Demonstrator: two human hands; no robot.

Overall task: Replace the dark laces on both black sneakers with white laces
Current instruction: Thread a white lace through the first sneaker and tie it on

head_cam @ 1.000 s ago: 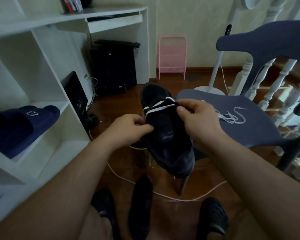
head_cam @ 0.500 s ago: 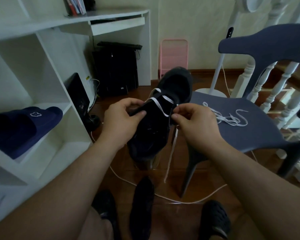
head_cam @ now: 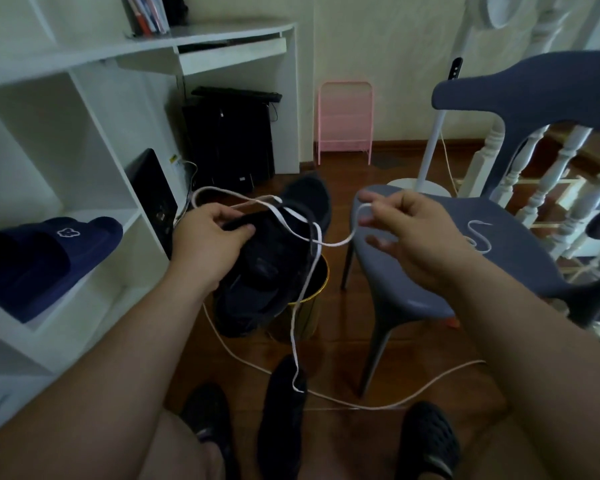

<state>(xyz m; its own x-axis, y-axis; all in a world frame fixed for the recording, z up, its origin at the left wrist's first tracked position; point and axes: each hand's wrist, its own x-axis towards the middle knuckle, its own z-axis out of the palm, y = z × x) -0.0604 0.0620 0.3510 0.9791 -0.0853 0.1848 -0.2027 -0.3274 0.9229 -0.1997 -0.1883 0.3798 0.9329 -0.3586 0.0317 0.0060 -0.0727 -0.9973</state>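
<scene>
One flat white lace (head_cam: 329, 242) has been drawn out toward 3 o'clock by the right hand (head_cam: 406, 233), pinched in its fingertips, while the left hand (head_cam: 205, 244) grips the black mesh sneaker (head_cam: 274, 265) at centre, so threading is progressing.

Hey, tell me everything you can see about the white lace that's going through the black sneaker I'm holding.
The white lace is a flat, fabric-looking band threaded across the upper of the black sneaker. One length runs right to the right hand, whose fingertips pinch it. Another loops up and left above the left hand, which grips the sneaker. A third length hangs straight down, its curled end dangling in front of a dark shoe on the floor. It looks slack, not yet pulled tight.
</scene>
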